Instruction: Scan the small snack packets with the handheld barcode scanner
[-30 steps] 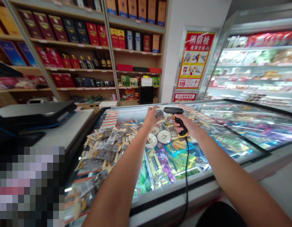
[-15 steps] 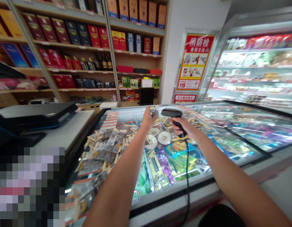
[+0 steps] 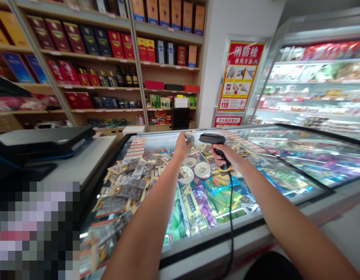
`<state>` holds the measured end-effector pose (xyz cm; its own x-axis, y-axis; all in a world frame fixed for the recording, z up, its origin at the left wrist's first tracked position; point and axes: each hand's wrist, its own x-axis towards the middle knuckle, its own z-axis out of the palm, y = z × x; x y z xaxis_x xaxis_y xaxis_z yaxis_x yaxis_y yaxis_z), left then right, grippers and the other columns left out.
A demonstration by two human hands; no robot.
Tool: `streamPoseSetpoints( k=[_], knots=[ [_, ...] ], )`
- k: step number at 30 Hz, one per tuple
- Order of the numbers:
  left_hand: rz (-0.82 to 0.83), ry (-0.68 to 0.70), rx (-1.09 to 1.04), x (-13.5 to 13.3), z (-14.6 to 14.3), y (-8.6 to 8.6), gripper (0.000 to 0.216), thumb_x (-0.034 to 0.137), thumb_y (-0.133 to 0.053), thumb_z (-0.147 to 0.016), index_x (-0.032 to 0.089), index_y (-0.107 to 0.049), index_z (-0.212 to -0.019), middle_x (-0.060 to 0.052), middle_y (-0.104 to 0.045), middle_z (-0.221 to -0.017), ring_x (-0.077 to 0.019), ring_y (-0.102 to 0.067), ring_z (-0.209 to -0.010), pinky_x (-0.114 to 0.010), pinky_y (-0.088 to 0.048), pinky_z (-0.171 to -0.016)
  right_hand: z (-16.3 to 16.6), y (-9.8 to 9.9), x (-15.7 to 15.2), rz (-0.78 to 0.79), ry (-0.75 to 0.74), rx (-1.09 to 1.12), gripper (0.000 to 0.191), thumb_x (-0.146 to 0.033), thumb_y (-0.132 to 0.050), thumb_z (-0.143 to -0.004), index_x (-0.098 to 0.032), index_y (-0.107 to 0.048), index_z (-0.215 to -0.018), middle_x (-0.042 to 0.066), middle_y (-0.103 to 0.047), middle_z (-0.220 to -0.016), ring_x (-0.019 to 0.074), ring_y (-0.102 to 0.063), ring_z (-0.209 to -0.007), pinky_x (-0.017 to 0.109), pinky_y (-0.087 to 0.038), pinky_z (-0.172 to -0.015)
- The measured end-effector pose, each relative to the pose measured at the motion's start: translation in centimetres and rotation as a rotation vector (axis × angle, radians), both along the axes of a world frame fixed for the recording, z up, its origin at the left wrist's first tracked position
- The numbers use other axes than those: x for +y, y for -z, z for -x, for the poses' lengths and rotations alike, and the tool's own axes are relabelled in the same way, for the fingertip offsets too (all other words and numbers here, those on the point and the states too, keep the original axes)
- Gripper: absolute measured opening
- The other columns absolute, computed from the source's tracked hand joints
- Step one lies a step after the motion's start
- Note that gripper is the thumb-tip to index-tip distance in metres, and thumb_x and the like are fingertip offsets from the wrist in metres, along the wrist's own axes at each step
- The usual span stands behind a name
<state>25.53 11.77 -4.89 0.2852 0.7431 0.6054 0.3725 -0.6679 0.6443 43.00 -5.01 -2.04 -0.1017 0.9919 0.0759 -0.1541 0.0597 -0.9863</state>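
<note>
My right hand (image 3: pixel 222 154) is wrapped round the grip of a black barcode scanner (image 3: pixel 212 138), its head pointing left. A black cord hangs from the grip down past the freezer's front edge. In my left hand (image 3: pixel 182 147) I pinch a small clear packet (image 3: pixel 190 138), held up a short way in front of the scanner's head. Its contents are too small to make out. Below both hands is the glass top of a chest freezer (image 3: pixel 174 249). Many similar small packets with wooden sticks (image 3: pixel 130 186) lie spread over the glass on the left.
Through the glass show round white-lidded tubs (image 3: pixel 202 170) and colourful frozen packs (image 3: pixel 223 198). A counter (image 3: pixel 89 163) with a dark flat device (image 3: pixel 46 140) stands left. Shelves of boxed bottles (image 3: pixel 92 41) line the back; a lit display fridge (image 3: pixel 320 85) is at right.
Almost nothing differs. My left hand and the packet have shifted very slightly; the scanner stays in place in my right hand.
</note>
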Motion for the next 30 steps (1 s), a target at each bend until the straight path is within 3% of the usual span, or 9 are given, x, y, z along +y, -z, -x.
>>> streamPoseSetpoints(
  k=[4,8,11,15,18,21,24,27,30],
  knots=[
    [0.047,-0.077,0.081,-0.5,0.2,-0.7,0.049,0.015,-0.07,-0.082,0.023,-0.051,-0.127,-0.011,-0.065,-0.128,-0.0233,-0.064,-0.117,-0.034,-0.05,-0.098,-0.1,-0.1,0.1,0.005,0.014,0.023,0.039,-0.051,-0.08,-0.079,-0.019,-0.058,-0.085,-0.008,-0.045,-0.056,0.0043,-0.034,-0.038,0.018,-0.023,-0.038],
    [0.201,-0.249,0.203,-0.7,1.1,-1.3,0.071,0.02,-0.065,-0.085,0.013,-0.037,-0.149,-0.028,-0.062,-0.134,-0.0393,-0.062,-0.125,-0.051,-0.048,-0.1,-0.6,-0.7,0.2,0.026,0.154,0.167,0.04,-0.047,-0.084,-0.075,-0.021,-0.058,-0.09,-0.01,-0.045,-0.055,0.005,-0.035,-0.039,0.019,-0.028,-0.038],
    [0.332,-0.357,0.328,-0.6,2.2,-1.3,0.077,0.022,-0.069,-0.081,0.004,-0.04,-0.15,-0.037,-0.063,-0.128,-0.0524,-0.06,-0.123,-0.067,-0.042,-0.1,-1.5,-1.5,0.1,0.027,0.306,0.389,0.038,-0.04,-0.084,-0.074,-0.022,-0.053,-0.086,-0.011,-0.044,-0.054,0.0043,-0.034,-0.039,0.018,-0.034,-0.039],
    [0.333,-0.419,0.463,-0.5,3.0,-1.1,0.074,0.027,-0.073,-0.08,0.005,-0.049,-0.145,-0.042,-0.047,-0.147,-0.0587,-0.04,-0.141,-0.076,-0.027,-0.108,-3.4,-2.1,-0.1,0.017,0.437,0.643,0.032,-0.036,-0.076,-0.08,-0.024,-0.046,-0.082,-0.011,-0.041,-0.05,0.0053,-0.035,-0.038,0.019,-0.038,-0.04],
    [0.266,-0.299,0.557,-1.1,1.8,-1.1,0.07,0.036,-0.08,-0.075,0.014,-0.058,-0.137,-0.035,-0.044,-0.154,-0.0555,-0.031,-0.148,-0.073,-0.026,-0.111,-4.4,-2.1,-0.1,0.011,0.501,0.738,0.029,-0.034,-0.069,-0.084,-0.024,-0.043,-0.081,-0.011,-0.04,-0.049,0.0059,-0.034,-0.037,0.019,-0.037,-0.039],
    [0.239,-0.058,0.654,-2.7,-1.0,-0.8,0.061,0.045,-0.087,-0.066,0.023,-0.068,-0.12,-0.024,-0.056,-0.148,-0.0491,-0.042,-0.144,-0.064,-0.035,-0.111,-4.7,-1.8,0.1,0.017,0.515,0.761,0.024,-0.033,-0.065,-0.086,-0.024,-0.043,-0.082,-0.01,-0.04,-0.05,0.0068,-0.034,-0.038,0.02,-0.037,-0.039],
    [0.228,0.138,0.69,-4.7,-3.9,0.0,0.058,0.051,-0.089,-0.062,0.023,-0.071,-0.11,-0.019,-0.063,-0.142,-0.0429,-0.051,-0.139,-0.052,-0.043,-0.109,-4.6,-1.6,0.3,0.026,0.497,0.679,0.027,-0.037,-0.066,-0.085,-0.025,-0.043,-0.081,-0.01,-0.039,-0.051,0.0073,-0.034,-0.039,0.021,-0.039,-0.04],
    [0.21,0.19,0.669,-5.8,-5.2,1.0,0.061,0.054,-0.088,-0.063,0.021,-0.07,-0.111,-0.022,-0.056,-0.149,-0.0474,-0.042,-0.146,-0.058,-0.039,-0.112,-4.5,-1.6,0.4,0.036,0.473,0.632,0.03,-0.039,-0.068,-0.083,-0.025,-0.042,-0.081,-0.011,-0.039,-0.052,0.0071,-0.034,-0.039,0.021,-0.038,-0.04],
    [0.191,0.192,0.605,-5.4,-5.0,1.3,0.061,0.053,-0.089,-0.061,0.019,-0.069,-0.108,-0.023,-0.059,-0.143,-0.0483,-0.046,-0.142,-0.057,-0.042,-0.109,-4.3,-1.6,0.4,0.051,0.455,0.675,0.028,-0.037,-0.069,-0.083,-0.024,-0.044,-0.083,-0.011,-0.041,-0.051,0.0068,-0.035,-0.039,0.021,-0.038,-0.041]
  ],
)
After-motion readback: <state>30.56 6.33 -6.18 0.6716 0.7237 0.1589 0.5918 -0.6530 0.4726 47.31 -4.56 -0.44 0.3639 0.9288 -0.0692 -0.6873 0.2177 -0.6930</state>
